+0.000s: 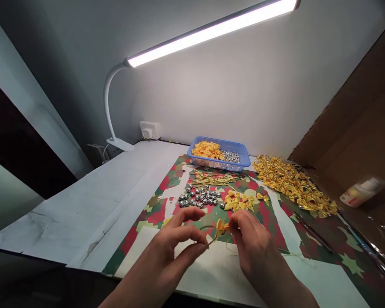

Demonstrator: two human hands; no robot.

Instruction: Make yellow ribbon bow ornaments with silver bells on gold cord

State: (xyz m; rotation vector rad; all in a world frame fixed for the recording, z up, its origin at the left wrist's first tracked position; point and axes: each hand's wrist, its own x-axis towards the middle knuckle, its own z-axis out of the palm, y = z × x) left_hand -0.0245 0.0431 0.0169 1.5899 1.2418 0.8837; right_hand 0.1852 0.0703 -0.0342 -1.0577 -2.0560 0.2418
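Left hand (173, 243): pinches cord (215, 238) loop
Right hand (254, 243): pinches bow (219, 225)
Bells (205, 201): beyond left hand
Loose bows (236, 199): beyond right hand
Basket (245, 157): far beyond both

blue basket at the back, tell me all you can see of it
The blue basket, plastic-looking, has rounded corners, a wide rim and perforated sides. It stands upright near the wall, at the far edge of the patterned sheet, untouched by anyone, holding yellow pieces on the left, small silvery pieces on the right.
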